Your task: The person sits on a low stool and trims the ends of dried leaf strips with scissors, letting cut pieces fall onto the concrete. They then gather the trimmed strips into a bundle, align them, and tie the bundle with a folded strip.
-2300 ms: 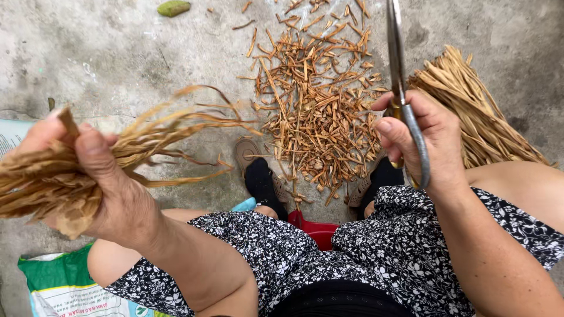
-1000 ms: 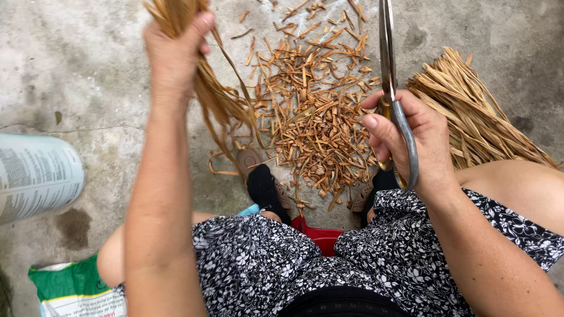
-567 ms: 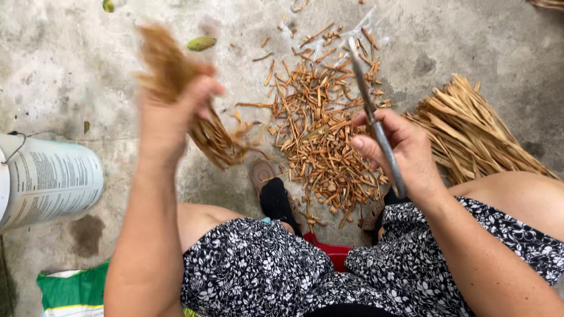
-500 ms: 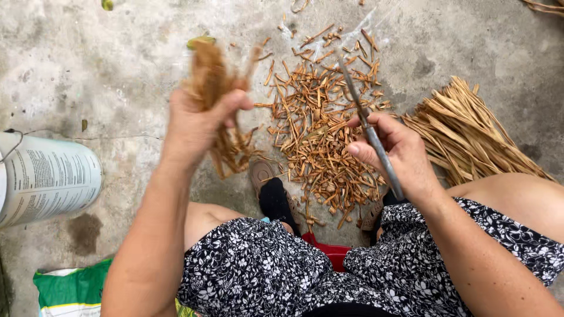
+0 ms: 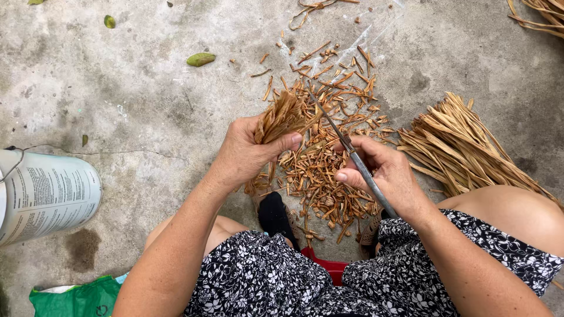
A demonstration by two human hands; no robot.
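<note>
Reaching forward from the lower left of the frame, the left hand (image 5: 249,154) is clenched around a bundle of dry strips (image 5: 281,120), thumb laid across the front and fingers wrapped behind. The bundle's long axis runs from lower left to upper right; its upper end fans out beyond the grip, and the lower ends hang below the palm.

The right hand (image 5: 385,176) is held opposite, forearm entering from the lower right. Its grip is closed on a pair of scissors (image 5: 351,158), fingers curled around the handles. The scissors' long axis runs diagonally; the tip points up-left and meets the fanned end of the bundle. Whether the blades are parted cannot be determined.

Between and below both hands lies a pile of cut pieces (image 5: 329,170) on the concrete floor (image 5: 135,100). A sheaf of uncut strips (image 5: 464,149) lies just right of the right hand, beside the knee. A white bucket (image 5: 44,194) rests on its side well to the left, with bare floor between it and the left arm. A green bag (image 5: 76,296) sits at the lower left edge.
</note>
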